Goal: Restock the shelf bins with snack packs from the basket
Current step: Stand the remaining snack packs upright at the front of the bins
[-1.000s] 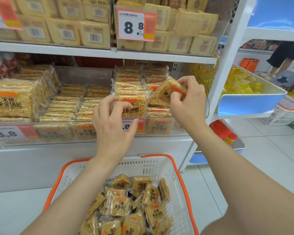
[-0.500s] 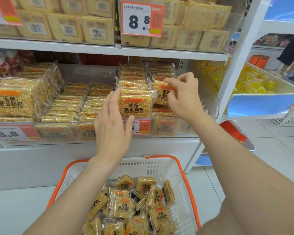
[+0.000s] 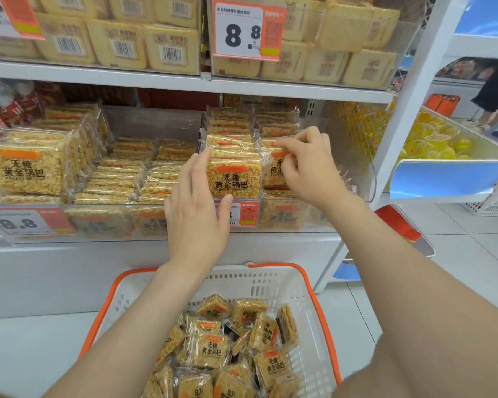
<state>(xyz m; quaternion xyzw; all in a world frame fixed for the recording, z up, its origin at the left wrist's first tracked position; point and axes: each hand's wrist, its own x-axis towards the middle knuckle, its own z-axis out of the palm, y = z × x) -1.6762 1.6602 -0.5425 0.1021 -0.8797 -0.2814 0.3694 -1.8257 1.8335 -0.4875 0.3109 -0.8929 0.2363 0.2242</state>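
Note:
A clear shelf bin (image 3: 368, 179) on the middle shelf holds rows of golden rice-crisp snack packs. My left hand (image 3: 197, 208) lies with straight fingers against the left edge of an upright front pack (image 3: 233, 176), thumb under it. My right hand (image 3: 308, 165) pinches the top of another upright snack pack (image 3: 275, 170) just right of it, standing in the bin's right row. Below, a white basket with an orange rim (image 3: 270, 278) holds several loose snack packs (image 3: 213, 349).
The left bin (image 3: 98, 222) holds more of the same packs, flat and upright. Price tags reading 8.8 hang on the bin fronts. Pale cake packs (image 3: 118, 44) fill the upper shelf. A blue-fronted bin of yellow jelly cups (image 3: 449, 179) juts out at right. A person stands far right.
My right hand lowered the snack pack from above the bin into the right row and stood it upright. My left hand moved up against the neighbouring front pack.

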